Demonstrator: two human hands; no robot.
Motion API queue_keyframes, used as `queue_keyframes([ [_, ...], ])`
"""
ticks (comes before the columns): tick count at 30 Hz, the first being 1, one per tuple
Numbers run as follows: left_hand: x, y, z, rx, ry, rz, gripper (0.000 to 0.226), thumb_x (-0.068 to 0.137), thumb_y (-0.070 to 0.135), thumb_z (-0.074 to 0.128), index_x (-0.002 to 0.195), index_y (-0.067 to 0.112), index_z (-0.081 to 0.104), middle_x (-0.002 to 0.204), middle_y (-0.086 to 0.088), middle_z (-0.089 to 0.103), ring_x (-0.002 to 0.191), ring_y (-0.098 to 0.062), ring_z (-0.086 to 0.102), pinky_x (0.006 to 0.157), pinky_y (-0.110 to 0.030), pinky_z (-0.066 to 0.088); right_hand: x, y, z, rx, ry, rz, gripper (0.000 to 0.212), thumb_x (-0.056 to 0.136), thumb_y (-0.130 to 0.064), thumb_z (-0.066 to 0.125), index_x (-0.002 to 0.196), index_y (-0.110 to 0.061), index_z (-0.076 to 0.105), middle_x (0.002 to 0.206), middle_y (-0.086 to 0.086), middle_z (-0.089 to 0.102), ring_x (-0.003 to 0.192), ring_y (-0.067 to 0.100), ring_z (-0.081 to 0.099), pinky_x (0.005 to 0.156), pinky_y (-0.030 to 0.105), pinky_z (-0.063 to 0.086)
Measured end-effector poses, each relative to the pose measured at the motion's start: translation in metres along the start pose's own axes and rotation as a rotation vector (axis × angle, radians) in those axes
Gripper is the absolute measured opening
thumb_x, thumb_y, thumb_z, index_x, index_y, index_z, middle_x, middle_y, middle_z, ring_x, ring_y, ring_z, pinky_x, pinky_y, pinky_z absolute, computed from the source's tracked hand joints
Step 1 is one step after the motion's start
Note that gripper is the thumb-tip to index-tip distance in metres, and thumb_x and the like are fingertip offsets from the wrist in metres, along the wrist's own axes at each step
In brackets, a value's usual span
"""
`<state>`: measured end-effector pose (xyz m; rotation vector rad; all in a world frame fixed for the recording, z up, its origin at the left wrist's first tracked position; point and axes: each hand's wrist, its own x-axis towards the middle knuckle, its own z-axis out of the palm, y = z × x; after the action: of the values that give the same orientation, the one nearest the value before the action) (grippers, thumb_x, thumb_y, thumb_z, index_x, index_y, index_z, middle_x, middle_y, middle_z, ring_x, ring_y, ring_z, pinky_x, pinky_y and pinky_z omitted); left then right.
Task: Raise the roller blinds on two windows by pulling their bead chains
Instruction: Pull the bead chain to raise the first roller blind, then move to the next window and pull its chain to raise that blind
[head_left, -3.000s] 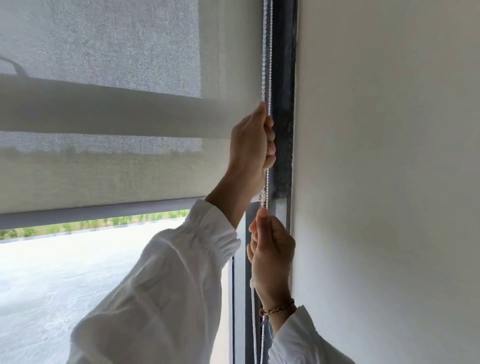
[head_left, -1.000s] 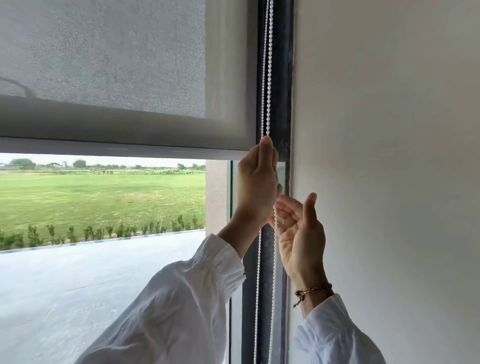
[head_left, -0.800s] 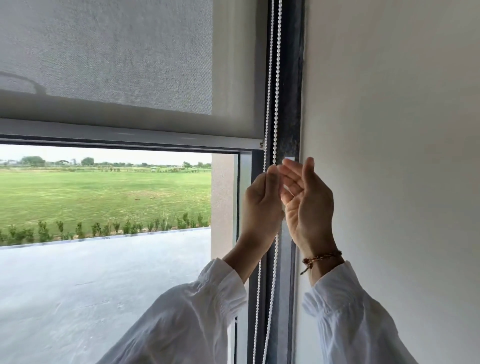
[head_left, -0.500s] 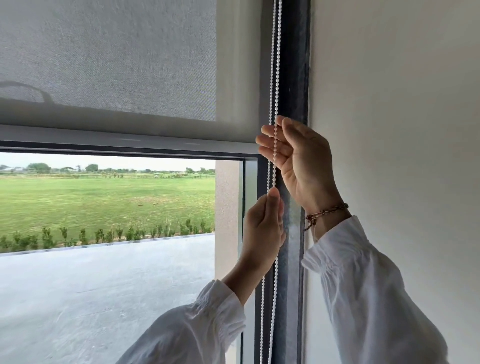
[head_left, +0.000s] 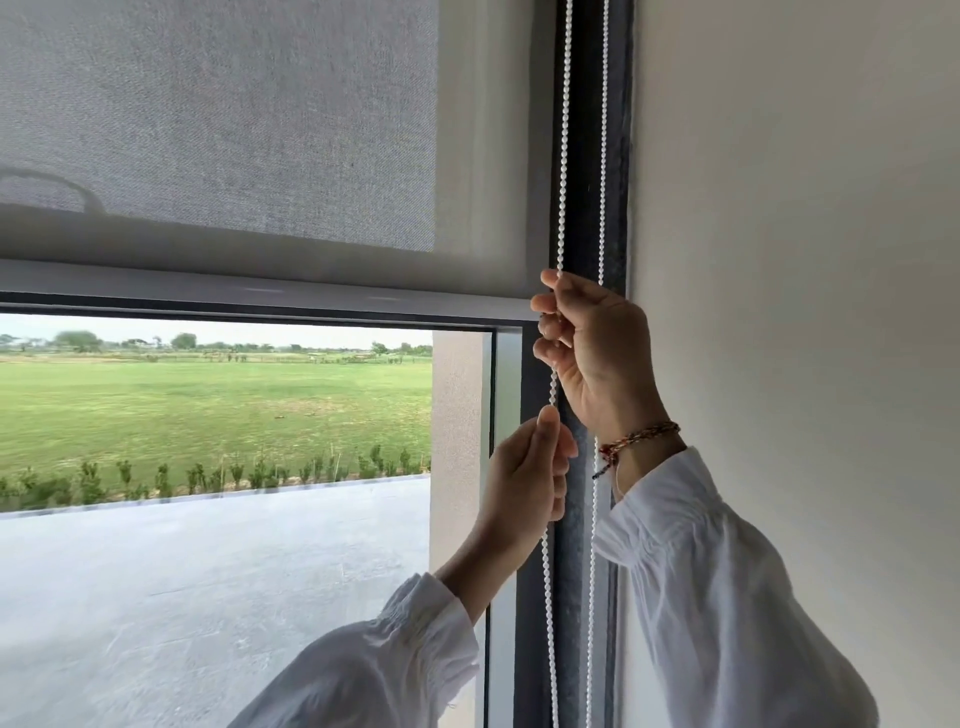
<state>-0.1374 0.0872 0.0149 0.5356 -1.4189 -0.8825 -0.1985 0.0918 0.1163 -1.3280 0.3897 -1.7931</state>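
A grey roller blind (head_left: 234, 130) covers the upper part of the window, and its bottom bar (head_left: 260, 291) hangs level across the glass. A white bead chain (head_left: 565, 130) runs down in two strands along the dark frame at the right. My right hand (head_left: 592, 348) is shut on the left strand, level with the bottom bar. Just below it, my left hand (head_left: 524, 478) pinches the same strand between thumb and fingers. The right strand hangs free behind my right wrist.
The dark window frame (head_left: 582, 597) stands right behind the chain. A plain white wall (head_left: 805, 260) fills the right side, close to my right arm. Below the blind, the glass shows a paved terrace and a green field.
The blind has risen far since three seconds ago. My right hand moved up, passed the left and closed on the chain near the bottom bar. My left hand slid lower.
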Motion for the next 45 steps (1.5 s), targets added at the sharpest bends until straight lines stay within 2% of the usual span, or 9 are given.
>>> queue_keyframes([
  [3,-0.004,-0.012,-0.008,0.138,-0.044,-0.034,0.034,0.098,0.031,0.028,0.081,0.020,0.055,0.062,0.003,0.047,0.051,-0.006,0.043,0.047,-0.021,0.034,0.005,0.009,0.000,-0.147,0.092,-0.080,0.019,0.093,-0.012,0.047,0.103,-0.006,0.063,0.081,0.006,0.064,0.065,0.012,0.053,0.054,0.022,0.044],
  [5,-0.004,-0.019,-0.019,0.262,-0.022,-0.048,0.028,0.098,0.035,0.028,0.107,0.028,0.053,0.094,0.006,0.059,0.086,-0.005,0.055,0.077,-0.029,0.047,0.007,0.022,0.002,-0.412,0.199,-0.201,0.028,0.091,-0.018,0.050,0.116,-0.009,0.059,0.109,0.007,0.067,0.099,0.017,0.061,0.087,0.034,0.050],
  [7,-0.005,-0.018,-0.041,0.321,0.054,-0.073,0.035,0.095,0.041,0.035,0.124,0.026,0.047,0.118,0.006,0.057,0.109,-0.008,0.052,0.098,-0.037,0.044,0.003,0.038,0.014,-0.586,0.312,-0.357,0.041,0.088,-0.024,0.050,0.126,-0.009,0.052,0.133,0.010,0.055,0.125,0.020,0.047,0.108,0.039,0.034],
  [10,-0.020,-0.002,-0.088,0.327,0.179,-0.135,0.029,0.094,0.030,0.045,0.120,0.019,0.053,0.119,-0.003,0.061,0.108,-0.013,0.058,0.086,-0.032,0.050,-0.019,0.069,0.045,-0.715,0.373,-0.486,0.050,0.084,-0.030,0.047,0.130,-0.012,0.048,0.148,0.010,0.037,0.142,0.025,0.019,0.116,0.043,0.014],
  [13,-0.052,0.028,-0.152,0.382,0.249,-0.121,0.017,0.093,0.021,0.046,0.104,0.021,0.059,0.099,0.000,0.067,0.086,-0.008,0.065,0.070,-0.025,0.052,-0.054,0.112,0.090,-0.727,0.315,-0.535,0.043,0.086,-0.028,0.049,0.127,-0.013,0.051,0.148,0.009,0.037,0.142,0.025,0.017,0.116,0.045,0.016],
  [16,-0.095,0.072,-0.226,0.684,0.330,0.001,0.016,0.091,0.020,0.049,0.087,0.030,0.060,0.081,0.008,0.069,0.070,0.001,0.064,0.068,-0.024,0.051,-0.096,0.149,0.153,-0.563,0.205,-0.475,0.034,0.086,-0.027,0.050,0.114,-0.011,0.060,0.127,0.006,0.059,0.125,0.026,0.048,0.107,0.047,0.037],
  [26,-0.323,0.253,-0.481,1.337,0.593,0.020,0.007,0.087,0.035,0.055,0.088,0.035,0.062,0.071,0.012,0.071,0.073,0.004,0.064,0.067,-0.014,0.049,-0.301,0.250,0.472,-0.115,-0.228,-0.095,0.025,0.083,-0.030,0.050,0.102,-0.023,0.065,0.099,-0.017,0.061,0.098,0.019,0.061,0.086,0.031,0.048],
  [32,-0.453,0.345,-0.601,1.367,0.980,0.035,0.028,0.075,0.060,0.045,0.082,0.038,0.061,0.074,0.021,0.069,0.068,-0.002,0.066,0.064,-0.013,0.049,-0.428,0.266,0.656,0.161,-0.544,0.058,0.016,0.081,-0.028,0.051,0.090,-0.035,0.063,0.095,-0.018,0.065,0.092,-0.001,0.061,0.075,0.004,0.043],
  [45,-0.624,0.514,-0.903,1.308,1.320,0.187,0.020,0.080,0.039,0.052,0.085,0.024,0.063,0.064,0.002,0.068,0.057,-0.013,0.062,0.058,-0.024,0.050,-0.608,0.303,1.029,0.405,-0.782,0.091,0.015,0.084,-0.021,0.053,0.089,-0.029,0.064,0.090,-0.005,0.069,0.079,0.005,0.066,0.065,0.009,0.046],
])
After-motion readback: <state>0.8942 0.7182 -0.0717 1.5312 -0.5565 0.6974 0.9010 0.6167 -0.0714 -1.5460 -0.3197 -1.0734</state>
